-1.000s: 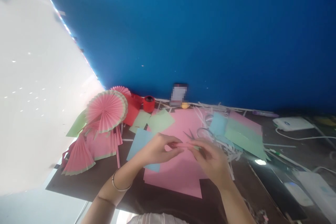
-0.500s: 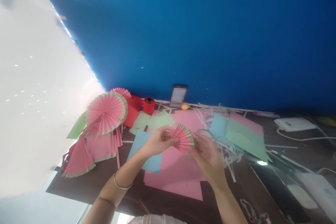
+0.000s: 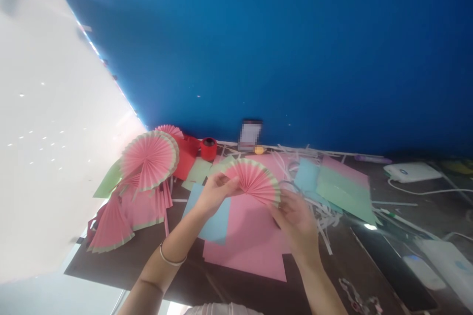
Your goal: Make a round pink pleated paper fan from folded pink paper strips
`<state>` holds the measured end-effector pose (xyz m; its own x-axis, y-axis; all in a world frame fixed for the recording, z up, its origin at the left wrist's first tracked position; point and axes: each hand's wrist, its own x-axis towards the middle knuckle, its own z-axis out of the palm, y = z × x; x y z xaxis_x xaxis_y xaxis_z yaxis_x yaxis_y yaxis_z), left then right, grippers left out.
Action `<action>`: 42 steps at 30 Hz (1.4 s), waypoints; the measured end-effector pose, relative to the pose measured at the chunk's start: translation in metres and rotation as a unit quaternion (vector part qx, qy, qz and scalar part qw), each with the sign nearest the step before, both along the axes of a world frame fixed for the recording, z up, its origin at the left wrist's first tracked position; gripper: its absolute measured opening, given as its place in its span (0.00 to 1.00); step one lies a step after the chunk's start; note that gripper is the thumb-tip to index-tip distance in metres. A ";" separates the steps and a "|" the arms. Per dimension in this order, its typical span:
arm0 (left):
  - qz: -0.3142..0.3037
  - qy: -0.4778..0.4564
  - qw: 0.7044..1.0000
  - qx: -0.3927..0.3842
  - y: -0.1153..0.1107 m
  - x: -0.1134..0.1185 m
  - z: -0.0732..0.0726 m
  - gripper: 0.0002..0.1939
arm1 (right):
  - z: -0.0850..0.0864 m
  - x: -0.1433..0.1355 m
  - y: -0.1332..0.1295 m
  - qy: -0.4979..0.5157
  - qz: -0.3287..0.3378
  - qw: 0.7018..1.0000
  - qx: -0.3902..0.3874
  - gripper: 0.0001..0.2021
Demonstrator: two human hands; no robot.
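A pleated pink paper fan (image 3: 254,179) with a pale green rim is spread in a half circle above the sheets. My left hand (image 3: 218,192) pinches its left end between thumb and fingers. At the lower right end of the fan, my right hand (image 3: 295,219) grips the green-edged side. Beneath the fan lie pink sheets (image 3: 247,241) and, under my left wrist, a light blue sheet (image 3: 214,226). Finished-looking round pink fans (image 3: 150,160) and a folded pink fan (image 3: 113,224) rest at the left of the table.
A red tape roll (image 3: 209,149) stands near the blue wall. White paper strips (image 3: 327,219) and green sheets (image 3: 345,194) lie to the right. Farther right are a dark phone (image 3: 393,266), a white device (image 3: 412,172) with a cable, and small scissors (image 3: 356,298).
The pink fan has opened from a narrow wedge into a wide half circle. My left hand has moved slightly left, and my right hand stays at the fan's right end.
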<state>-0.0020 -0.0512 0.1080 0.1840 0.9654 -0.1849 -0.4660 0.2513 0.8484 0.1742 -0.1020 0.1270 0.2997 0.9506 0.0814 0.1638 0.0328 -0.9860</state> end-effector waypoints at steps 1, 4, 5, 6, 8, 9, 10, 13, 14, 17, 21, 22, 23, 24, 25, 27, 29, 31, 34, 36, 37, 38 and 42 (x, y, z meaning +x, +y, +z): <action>0.005 -0.012 1.000 -0.004 0.000 0.001 0.000 0.16 | -0.001 0.001 0.001 -0.002 -0.007 1.000 -0.003 0.19; 0.039 -0.050 0.998 -0.023 -0.002 0.005 -0.001 0.14 | -0.005 0.004 0.002 0.012 -0.019 1.000 -0.012 0.20; 0.050 -0.065 0.996 -0.028 -0.002 0.007 -0.001 0.14 | -0.006 0.004 0.002 0.019 -0.017 1.000 -0.017 0.21; 0.061 -0.079 0.994 -0.032 -0.003 0.009 -0.001 0.14 | -0.008 0.004 0.002 0.025 -0.013 0.999 -0.022 0.21; 0.079 -0.108 0.990 -0.036 -0.005 0.013 -0.001 0.13 | -0.013 0.004 0.002 0.036 0.001 0.999 -0.035 0.22; 0.085 -0.120 0.989 -0.036 -0.005 0.015 -0.002 0.13 | -0.015 0.004 0.002 0.043 0.007 0.998 -0.041 0.22; 0.089 -0.129 0.987 -0.036 -0.006 0.017 -0.002 0.12 | -0.018 0.003 0.002 0.053 0.012 0.998 -0.045 0.22; 0.099 -0.145 0.984 -0.035 -0.008 0.022 -0.004 0.12 | -0.023 0.002 0.002 0.088 0.015 0.995 -0.055 0.21; 0.101 -0.148 0.983 -0.034 -0.009 0.024 -0.005 0.12 | -0.024 0.001 0.001 0.100 0.019 0.993 -0.058 0.21; 0.086 -0.148 0.985 -0.033 -0.013 0.031 -0.007 0.11 | -0.027 -0.002 -0.001 0.137 0.033 0.987 -0.073 0.21; 0.072 -0.146 0.985 -0.056 -0.021 0.041 -0.012 0.10 | -0.030 -0.011 -0.006 0.182 0.023 0.977 -0.112 0.21; 0.074 -0.146 0.985 -0.063 -0.023 0.044 -0.013 0.10 | -0.030 -0.013 -0.007 0.189 0.029 0.974 -0.122 0.21; 0.071 -0.144 0.985 -0.069 -0.025 0.046 -0.016 0.11 | -0.031 -0.014 -0.008 0.195 0.039 0.972 -0.130 0.20; 0.064 -0.140 0.985 -0.073 -0.027 0.048 -0.018 0.12 | -0.033 -0.016 -0.008 0.200 0.051 0.969 -0.135 0.20; 0.057 -0.136 0.986 -0.076 -0.028 0.049 -0.020 0.14 | -0.034 -0.016 -0.008 0.206 0.061 0.967 -0.137 0.20; 0.057 -0.132 0.986 -0.081 -0.030 0.051 -0.025 0.15 | -0.037 -0.016 -0.007 0.221 0.066 0.964 -0.134 0.20; 0.076 -0.134 0.984 -0.089 -0.029 0.051 -0.029 0.13 | -0.042 -0.014 -0.004 0.239 0.056 0.961 -0.128 0.20; 0.093 -0.140 0.981 -0.094 -0.027 0.049 -0.031 0.11 | -0.048 -0.009 0.000 0.253 0.044 0.958 -0.124 0.20; 0.079 -0.141 0.981 -0.102 -0.018 0.039 -0.032 0.13 | -0.057 0.004 0.006 0.241 0.029 0.965 -0.105 0.18; 0.036 -0.134 0.986 -0.093 -0.010 0.027 -0.030 0.17 | -0.059 0.015 0.010 0.202 0.023 0.975 -0.093 0.17; 0.013 -0.136 0.988 -0.077 -0.005 0.020 -0.028 0.17 | -0.059 0.021 0.012 0.181 0.023 0.979 -0.092 0.17; -0.008 -0.139 0.988 -0.065 0.000 0.012 -0.027 0.16 | -0.059 0.027 0.015 0.159 0.029 0.982 -0.092 0.17; -0.115 -0.049 0.992 -0.034 0.016 -0.014 -0.023 0.18 | -0.053 0.045 0.023 0.083 0.093 0.988 -0.086 0.17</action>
<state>-0.0155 -0.0348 0.0847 0.4185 0.8817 -0.2178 -0.4684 0.4150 0.7800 0.2194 -0.0793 0.0737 0.1135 0.9860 -0.1218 0.0055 -0.1232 -0.9924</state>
